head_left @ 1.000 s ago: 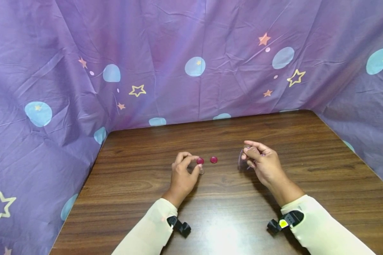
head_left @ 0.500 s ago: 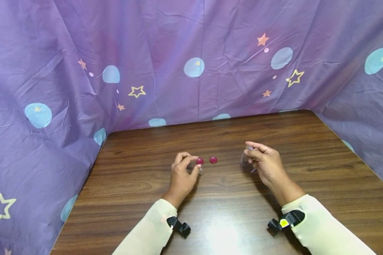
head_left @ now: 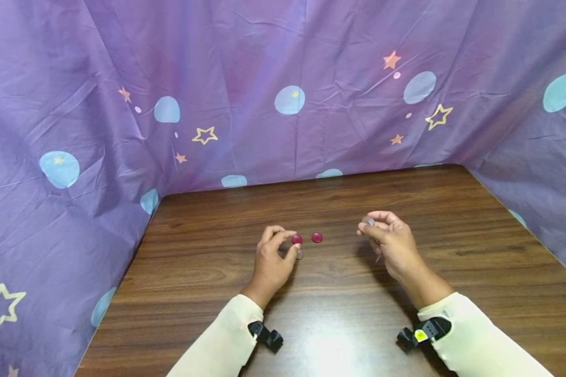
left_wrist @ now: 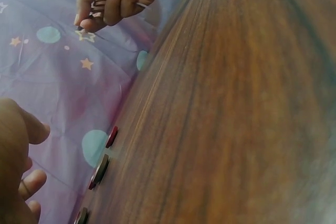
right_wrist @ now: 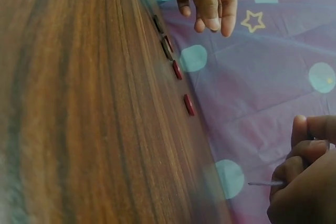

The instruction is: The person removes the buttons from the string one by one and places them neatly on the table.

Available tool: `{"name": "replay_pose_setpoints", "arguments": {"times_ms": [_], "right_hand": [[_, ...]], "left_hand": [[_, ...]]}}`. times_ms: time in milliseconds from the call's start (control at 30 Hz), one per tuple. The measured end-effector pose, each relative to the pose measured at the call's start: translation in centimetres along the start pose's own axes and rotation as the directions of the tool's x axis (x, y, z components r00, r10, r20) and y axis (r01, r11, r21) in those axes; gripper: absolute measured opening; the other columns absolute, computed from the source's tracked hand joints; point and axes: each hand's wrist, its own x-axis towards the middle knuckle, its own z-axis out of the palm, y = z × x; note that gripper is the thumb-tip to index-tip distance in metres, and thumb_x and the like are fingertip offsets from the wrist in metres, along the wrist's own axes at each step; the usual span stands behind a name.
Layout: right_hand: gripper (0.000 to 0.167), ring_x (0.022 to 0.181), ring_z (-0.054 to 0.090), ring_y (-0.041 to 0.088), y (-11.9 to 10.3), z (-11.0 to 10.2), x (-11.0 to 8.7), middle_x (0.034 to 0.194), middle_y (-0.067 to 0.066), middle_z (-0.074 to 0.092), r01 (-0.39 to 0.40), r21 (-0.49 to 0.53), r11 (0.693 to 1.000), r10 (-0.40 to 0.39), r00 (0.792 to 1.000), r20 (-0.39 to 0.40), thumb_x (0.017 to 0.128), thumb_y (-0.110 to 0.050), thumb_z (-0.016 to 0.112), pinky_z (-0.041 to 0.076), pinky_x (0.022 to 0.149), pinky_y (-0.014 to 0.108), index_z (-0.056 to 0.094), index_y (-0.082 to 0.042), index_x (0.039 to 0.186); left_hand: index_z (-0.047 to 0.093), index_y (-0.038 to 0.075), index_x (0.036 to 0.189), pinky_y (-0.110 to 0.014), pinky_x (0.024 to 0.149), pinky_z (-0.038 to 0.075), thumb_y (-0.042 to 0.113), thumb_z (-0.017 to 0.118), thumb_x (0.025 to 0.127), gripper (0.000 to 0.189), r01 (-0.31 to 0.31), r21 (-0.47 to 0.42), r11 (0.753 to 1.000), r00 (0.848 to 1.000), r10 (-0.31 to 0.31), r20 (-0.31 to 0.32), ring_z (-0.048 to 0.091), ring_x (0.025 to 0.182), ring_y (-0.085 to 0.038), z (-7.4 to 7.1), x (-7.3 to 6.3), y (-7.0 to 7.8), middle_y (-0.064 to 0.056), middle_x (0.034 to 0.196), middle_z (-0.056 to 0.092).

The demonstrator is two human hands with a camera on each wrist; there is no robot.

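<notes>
My left hand (head_left: 274,262) hovers over the wooden table, thumb and fingertips apart, with nothing between them in the left wrist view. Close by its fingertips lie a red disc (head_left: 297,239) and a clear greyish disc (head_left: 299,255). A second red disc (head_left: 317,237) lies just to the right. From the right wrist view, more discs show in a row below the left hand, including a dark disc (right_wrist: 158,23). Raised at the right, my right hand (head_left: 393,243) pinches a small clear disc (head_left: 369,221) and has a thin purplish cord (right_wrist: 266,183) in its curled fingers, one end sticking out.
The dark wooden table (head_left: 207,319) reaches back to a purple curtain (head_left: 245,63) printed with stars and blue spots, which also hangs at both sides. Each sleeve carries a black wrist camera, the left camera (head_left: 266,336) and the right camera (head_left: 420,335).
The cord hanging from the right hand has been drawn into its fingers, and the clear disc shows more at the fingertips. The left hand and the discs on the table have stayed put.
</notes>
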Motion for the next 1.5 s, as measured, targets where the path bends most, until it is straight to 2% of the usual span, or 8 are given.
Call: {"name": "replay_pose_setpoints", "arguments": {"times_ms": [167,400,600,833,1067,1167,1333,1500], "right_hand": [[0.027,0.052,0.051,0.003,0.0,0.0,-0.2,0.079,-0.011,0.079,-0.007,-0.010,1.000,0.007,1.000,0.008,0.103,0.003,0.069,0.036,0.046,0.018,0.048,-0.007,0.118],[0.024,0.063,0.062,-0.001,0.6,-0.5,-0.4,0.085,-0.012,0.082,0.030,-0.007,1.000,-0.030,0.999,0.036,0.103,0.000,0.071,0.040,0.050,0.015,0.075,-0.023,0.108],[0.034,0.092,0.079,0.000,1.0,-0.7,-1.2,0.099,-0.011,0.084,0.089,-0.003,0.996,-0.088,0.990,0.108,0.104,0.002,0.068,0.060,0.075,0.013,0.081,-0.029,0.113],[0.033,0.094,0.080,0.002,1.0,0.1,-2.1,0.100,-0.011,0.085,0.102,-0.091,0.991,-0.084,0.979,0.186,0.103,0.001,0.069,0.037,0.046,0.015,0.080,-0.022,0.124],[0.035,0.099,0.081,0.004,1.4,0.7,-2.7,0.105,-0.009,0.085,0.122,-0.055,0.991,-0.104,0.960,0.261,0.103,0.005,0.067,0.063,0.086,0.017,0.078,-0.023,0.120],[0.033,0.098,0.081,0.005,1.5,0.9,-3.0,0.107,-0.010,0.084,0.133,-0.037,0.990,-0.118,0.957,0.267,0.102,0.007,0.066,0.063,0.089,0.020,0.078,-0.016,0.122],[0.030,0.094,0.079,0.003,1.6,1.3,-3.3,0.108,-0.009,0.084,0.158,-0.014,0.987,-0.149,0.954,0.262,0.102,0.009,0.066,0.062,0.080,0.015,0.078,-0.006,0.125],[0.031,0.086,0.074,-0.001,1.7,1.7,-3.7,0.107,-0.008,0.085,0.150,-0.015,0.989,-0.141,0.957,0.253,0.102,0.007,0.067,0.053,0.063,0.011,0.081,-0.012,0.122]], "left_hand": [[0.081,0.004,0.113,-0.044,0.096,0.059,0.000,0.087,0.086,0.027,-0.009,-0.002,1.000,1.000,0.009,-0.002,0.071,0.104,-0.030,0.1,0.0,0.1,-0.015,0.112,0.069],[0.080,0.003,0.114,-0.044,0.098,0.059,0.002,0.087,0.087,0.028,-0.024,-0.006,1.000,1.000,0.024,0.006,0.071,0.107,-0.031,0.1,0.0,0.4,-0.016,0.113,0.068],[0.079,0.000,0.115,-0.044,0.098,0.060,0.002,0.087,0.087,0.029,-0.041,-0.019,0.999,0.999,0.041,0.020,0.070,0.108,-0.032,-0.1,0.2,0.6,-0.017,0.114,0.068],[0.079,0.002,0.117,-0.041,0.097,0.060,0.006,0.088,0.089,0.031,-0.038,-0.037,0.999,0.998,0.040,0.058,0.071,0.109,-0.030,-0.1,0.1,0.8,-0.016,0.114,0.068],[0.078,0.004,0.121,-0.042,0.096,0.061,0.011,0.089,0.090,0.034,-0.054,-0.076,0.996,0.989,0.063,0.131,0.071,0.108,-0.036,0.0,-0.1,1.3,-0.014,0.116,0.068],[0.077,0.004,0.123,-0.042,0.098,0.060,0.011,0.090,0.089,0.037,-0.064,-0.100,0.993,0.985,0.079,0.156,0.071,0.108,-0.037,-0.1,-0.1,1.6,-0.015,0.116,0.068],[0.077,0.004,0.125,-0.043,0.097,0.058,0.014,0.090,0.089,0.039,-0.076,-0.090,0.993,0.978,0.092,0.187,0.070,0.109,-0.032,0.0,-0.4,1.9,-0.012,0.119,0.070],[0.076,0.004,0.128,-0.047,0.090,0.061,0.015,0.089,0.092,0.040,-0.058,-0.141,0.988,0.968,0.090,0.233,0.070,0.106,-0.037,0.1,-0.6,2.1,-0.013,0.120,0.069]]}}
